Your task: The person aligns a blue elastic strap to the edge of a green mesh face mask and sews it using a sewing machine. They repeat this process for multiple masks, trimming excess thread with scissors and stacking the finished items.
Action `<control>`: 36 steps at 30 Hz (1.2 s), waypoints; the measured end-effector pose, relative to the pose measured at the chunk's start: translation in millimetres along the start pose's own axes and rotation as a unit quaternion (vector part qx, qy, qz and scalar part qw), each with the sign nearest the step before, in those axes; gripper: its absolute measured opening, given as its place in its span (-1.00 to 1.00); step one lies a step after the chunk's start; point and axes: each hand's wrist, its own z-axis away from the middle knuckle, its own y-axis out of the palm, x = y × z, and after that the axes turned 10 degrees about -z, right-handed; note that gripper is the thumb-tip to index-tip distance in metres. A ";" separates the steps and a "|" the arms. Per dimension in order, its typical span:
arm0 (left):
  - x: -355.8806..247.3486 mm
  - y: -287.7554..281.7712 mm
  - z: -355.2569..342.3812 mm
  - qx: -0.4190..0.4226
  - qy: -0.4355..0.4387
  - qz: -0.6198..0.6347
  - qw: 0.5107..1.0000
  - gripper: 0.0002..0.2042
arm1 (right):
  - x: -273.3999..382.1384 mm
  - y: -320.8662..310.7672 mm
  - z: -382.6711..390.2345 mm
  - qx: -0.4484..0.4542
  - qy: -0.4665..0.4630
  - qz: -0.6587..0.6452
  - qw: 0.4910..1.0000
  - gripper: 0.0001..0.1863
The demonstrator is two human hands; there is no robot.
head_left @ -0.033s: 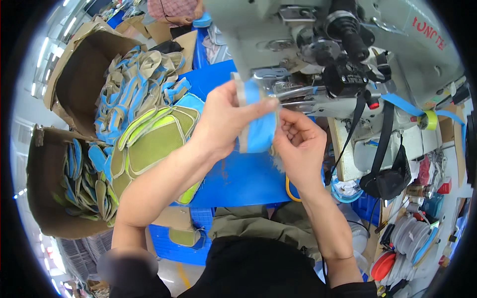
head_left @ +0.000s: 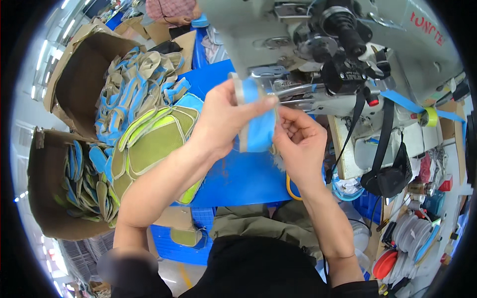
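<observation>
Between my hands, above the blue table, is a blue fabric strip (head_left: 261, 130) with beige edging. My left hand (head_left: 223, 116) is closed on its upper part, thumb lying across the blue face. At the strip's right edge my right hand (head_left: 302, 144) pinches with thumb and fingertips; the exact grip is partly hidden by the curled fingers. Just beyond stands a grey sewing machine (head_left: 397, 54), its black-and-metal head right of the strip. Green mesh pieces with pale edging (head_left: 154, 144) lie stacked left of my left forearm.
Two cardboard boxes stand at left: an upper one (head_left: 74, 84) beside heaped blue-and-beige straps (head_left: 134, 94), a lower one (head_left: 47, 188) with green and blue pieces. Blue tape (head_left: 405, 102) runs through a yellow roll. A black pouch (head_left: 390, 179) hangs at right. Another person is at the top.
The view has shifted very slightly. Both hands keep their hold on the blue fabric strip, with hardly any visible movement.
</observation>
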 end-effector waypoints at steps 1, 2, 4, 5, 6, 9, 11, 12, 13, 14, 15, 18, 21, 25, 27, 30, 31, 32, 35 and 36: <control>-2.8 -0.7 2.7 0.001 -0.004 0.002 1.000 -0.72 | 0.7 -0.2 -0.7 0.002 -0.001 0.001 1.000 -0.68; -4.3 -1.5 5.0 0.002 -0.007 0.004 1.000 -0.72 | 1.6 -0.8 -1.5 0.003 -0.002 0.001 1.000 -0.68; 3.7 -5.6 11.9 0.017 0.013 -0.001 1.000 -0.73 | 2.0 0.2 -1.7 0.004 0.002 0.005 1.000 -0.69; 6.9 -8.0 13.9 0.025 0.023 -0.003 0.999 -0.73 | 3.4 1.3 -1.3 0.006 0.002 0.011 1.000 -0.69; 8.6 -10.3 13.8 0.038 0.019 0.000 0.999 -0.73 | 3.5 1.0 -0.8 0.010 0.002 0.019 1.000 -0.70; 8.8 -16.6 13.3 0.074 -0.006 0.022 0.997 -0.74 | -0.6 -1.3 0.5 0.010 -0.006 0.004 1.000 -0.70; 5.0 -19.0 11.9 0.094 -0.041 0.055 0.993 -0.74 | -0.9 -4.1 0.7 0.013 0.002 0.001 1.000 -0.70; 4.5 -19.9 12.1 0.096 -0.051 0.068 0.992 -0.74 | -1.7 -5.2 1.0 0.013 0.006 0.000 1.000 -0.70; 4.4 -20.7 12.5 0.097 -0.062 0.080 0.990 -0.74 | -3.3 -5.5 1.8 0.012 0.009 0.002 1.000 -0.69; 4.6 -21.0 12.8 0.098 -0.072 0.093 0.988 -0.74 | -5.0 -5.7 2.7 0.011 0.011 0.004 1.000 -0.69; 7.3 -21.4 12.2 0.099 -0.076 0.097 0.987 -0.74 | -6.7 -6.2 3.3 0.011 0.014 0.008 1.000 -0.69; 14.0 -21.9 11.4 0.097 -0.072 0.101 0.988 -0.74 | -12.2 -7.6 3.1 0.018 -0.009 0.011 1.000 -0.69; 16.1 -17.0 12.1 0.079 -0.045 0.083 0.992 -0.73 | -11.5 -10.5 2.4 0.024 -0.024 0.030 0.999 -0.67; 15.2 -9.3 11.2 0.041 0.000 0.055 0.998 -0.72 | -12.1 -11.0 2.0 0.025 -0.034 0.037 0.998 -0.68; 15.5 -6.4 9.9 0.031 0.020 0.043 0.998 -0.72 | -11.7 -10.6 2.1 0.025 -0.038 0.045 0.998 -0.68; 15.8 -4.1 8.3 0.021 0.033 0.026 0.999 -0.72 | -13.6 -12.3 1.8 0.033 -0.038 0.051 0.997 -0.69; 16.6 -4.1 8.4 0.017 0.037 0.021 0.999 -0.72 | -12.7 -11.6 2.0 0.035 -0.037 0.050 0.997 -0.69; 16.9 -4.2 8.7 0.014 0.040 0.016 0.999 -0.73 | -11.5 -10.8 2.4 0.037 -0.035 0.048 0.998 -0.68; 15.1 -3.3 9.4 0.009 0.036 -0.004 0.999 -0.70 | -11.9 -9.0 4.8 0.029 -0.029 0.036 0.999 -0.68; 13.5 -2.6 9.6 0.012 0.034 -0.002 0.999 -0.70 | -11.4 -8.3 4.6 0.025 -0.028 0.032 0.999 -0.68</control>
